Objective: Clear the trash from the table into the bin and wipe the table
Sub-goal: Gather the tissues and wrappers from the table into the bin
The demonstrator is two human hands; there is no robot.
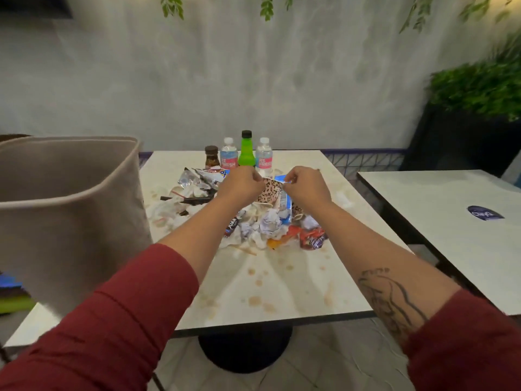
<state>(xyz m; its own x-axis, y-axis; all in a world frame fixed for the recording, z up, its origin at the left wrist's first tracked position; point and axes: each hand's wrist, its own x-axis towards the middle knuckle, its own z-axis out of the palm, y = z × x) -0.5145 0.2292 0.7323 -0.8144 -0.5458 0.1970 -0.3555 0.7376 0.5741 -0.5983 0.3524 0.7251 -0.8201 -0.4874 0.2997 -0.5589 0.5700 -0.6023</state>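
While the trash heap lies mid-surface, held item: leopard-print piece, raised just above the heap, between both hands
Left grip: left hand, fingers curled, pinching the piece's left top edge
Right grip: right hand, fingers curled, pinching the right top edge; string or rim under the fingertips, cannot tell which
Item axis: top edge runs left to right between the two pinches; body hangs down toward the heap
Bin: grey-brown bin, mouth open, just beside the surface's left edge; its footing is hidden
Key relation: bin lies left of the held piece, and the left hand is the nearer one
Next move (judgement): carry leftward, probably on the left grip alone, over the near rim
Risk (judgement): hanging part may drag wrappers off the heap
Surface: pale surface, brown blotches toward the near edge; wiping looks not yet begun
Far edge: bottles upright in a row behind the hands
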